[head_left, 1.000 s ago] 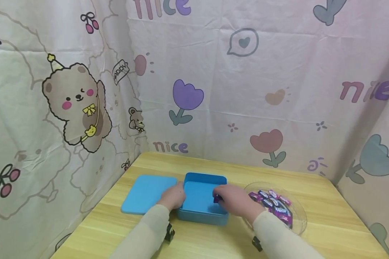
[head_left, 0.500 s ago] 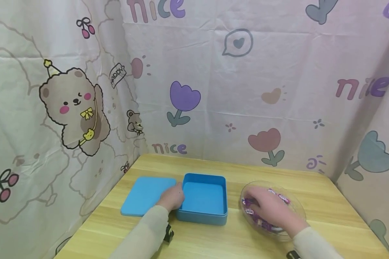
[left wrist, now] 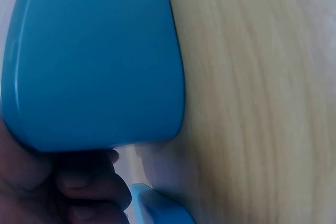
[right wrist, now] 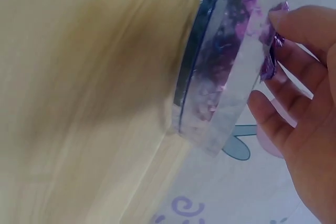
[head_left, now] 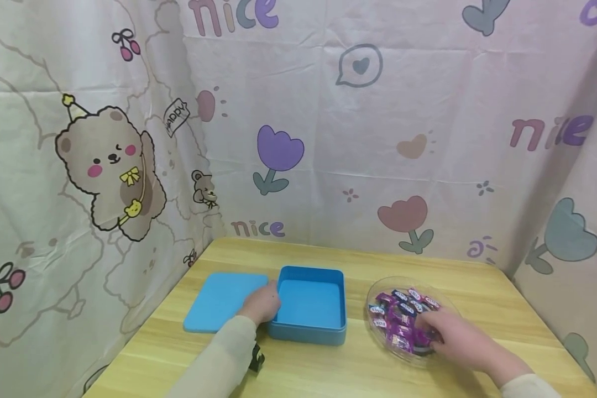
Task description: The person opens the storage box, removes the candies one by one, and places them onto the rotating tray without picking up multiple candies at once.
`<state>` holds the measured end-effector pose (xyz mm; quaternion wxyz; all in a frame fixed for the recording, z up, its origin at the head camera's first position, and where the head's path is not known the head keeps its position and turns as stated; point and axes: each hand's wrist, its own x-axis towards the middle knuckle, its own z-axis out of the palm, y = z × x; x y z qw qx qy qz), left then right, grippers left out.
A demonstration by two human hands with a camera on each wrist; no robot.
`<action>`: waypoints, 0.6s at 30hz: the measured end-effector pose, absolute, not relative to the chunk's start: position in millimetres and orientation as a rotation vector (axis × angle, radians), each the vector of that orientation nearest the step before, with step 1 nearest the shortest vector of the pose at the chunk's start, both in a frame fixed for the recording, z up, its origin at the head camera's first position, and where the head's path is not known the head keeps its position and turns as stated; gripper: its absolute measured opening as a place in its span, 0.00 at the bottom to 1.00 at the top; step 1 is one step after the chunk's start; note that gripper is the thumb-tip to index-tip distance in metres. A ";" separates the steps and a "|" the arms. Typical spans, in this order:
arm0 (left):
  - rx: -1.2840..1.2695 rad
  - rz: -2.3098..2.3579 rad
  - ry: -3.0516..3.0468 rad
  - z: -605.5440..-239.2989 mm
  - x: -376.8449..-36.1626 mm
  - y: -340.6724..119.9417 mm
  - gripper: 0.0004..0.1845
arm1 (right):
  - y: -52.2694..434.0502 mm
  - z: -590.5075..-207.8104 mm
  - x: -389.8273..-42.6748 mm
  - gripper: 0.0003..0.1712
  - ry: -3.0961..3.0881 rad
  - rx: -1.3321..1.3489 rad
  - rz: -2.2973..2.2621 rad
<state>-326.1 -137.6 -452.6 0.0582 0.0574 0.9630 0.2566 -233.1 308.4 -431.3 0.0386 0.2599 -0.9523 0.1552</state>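
Head view: left hand (head_left: pixel 261 305) rests w/ curled fingers against left wall of open blue box (head_left: pixel 308 310), lid (head_left: pixel 224 300) flat just beside it. Right hand (head_left: pixel 453 337) sits in clear dish (head_left: pixel 378 287) of purple candies (head_left: pixel 400 326); right wrist view shows fingers (right wrist: pixel 304 30) pinching one wrapper. Wood surface (head_left: pixel 328 370) carries all.

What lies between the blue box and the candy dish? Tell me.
Only bare wooden table separates the box from the dish, as the head view shows.
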 end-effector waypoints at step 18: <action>0.182 0.773 2.912 -454.8 -330.2 -146.2 0.28 | 302.7 -428.6 -238.0 0.16 -3.005 0.798 0.550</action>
